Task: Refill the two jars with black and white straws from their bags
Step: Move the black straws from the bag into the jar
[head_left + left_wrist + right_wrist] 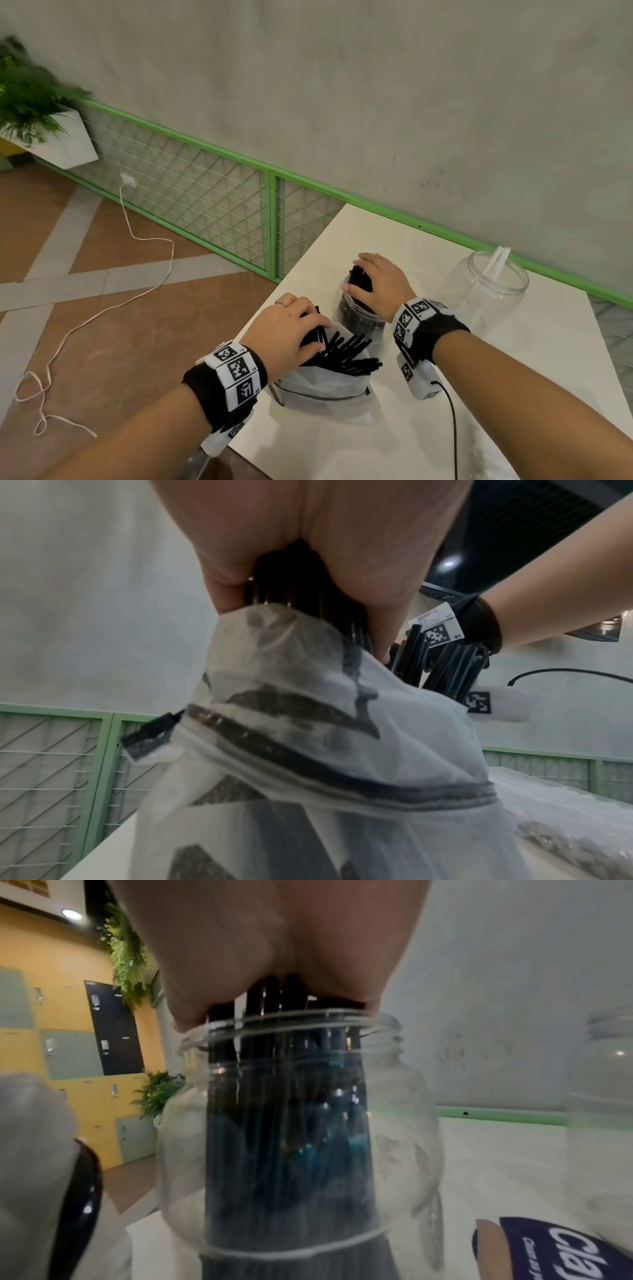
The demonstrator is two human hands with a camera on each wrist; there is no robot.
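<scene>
A clear jar [358, 317] [294, 1123] stands mid-table, full of black straws [284, 1137]. My right hand [380, 284] [274, 947] sits on top of it, fingers curled round the upper ends of a bundle of black straws [361, 282] that stands in the jar. A translucent bag [322, 387] [325, 750] stands in front of the jar with black straws [346, 353] sticking out. My left hand [291, 332] [308, 547] grips a bunch of those straws at the bag's mouth. A second clear jar [493, 284] at the right holds two white straws [496, 262].
The white table [479, 394] ends close to the bag on its left side; tiled floor lies below. A green mesh railing [222, 192] and a grey wall run behind. A black cable [452, 421] trails from my right wrist. A label reading "Cla" [561, 1250] shows beside the jar.
</scene>
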